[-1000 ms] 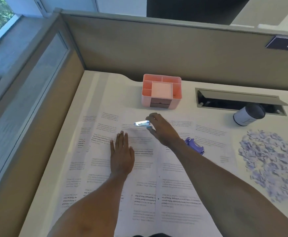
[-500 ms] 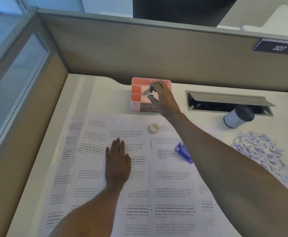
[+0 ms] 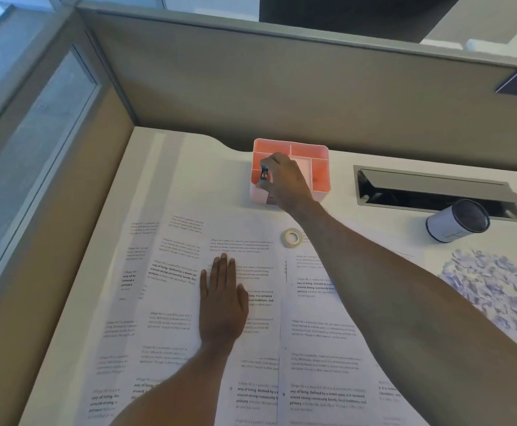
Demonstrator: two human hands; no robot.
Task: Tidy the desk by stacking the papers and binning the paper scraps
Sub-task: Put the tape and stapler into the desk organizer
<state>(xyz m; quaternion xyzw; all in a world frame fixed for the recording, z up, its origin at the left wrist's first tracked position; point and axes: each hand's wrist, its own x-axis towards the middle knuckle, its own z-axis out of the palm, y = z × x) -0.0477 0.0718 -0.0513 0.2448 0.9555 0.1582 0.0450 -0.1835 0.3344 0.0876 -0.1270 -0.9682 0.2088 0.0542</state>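
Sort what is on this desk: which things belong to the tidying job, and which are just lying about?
Job: spread papers, under the flat left hand; pile of paper scraps; small white can, possibly the bin.
Lying about: tape roll; pink organiser, where the right hand holds a small blue item; open cable hatch.

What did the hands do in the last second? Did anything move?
The right hand lifted the small blue-and-silver tool off the papers and carried it away from the person to the organizer, where its fingers now hold it at the left side. The left hand stayed flat on the papers. The tape, cup and scraps did not move.
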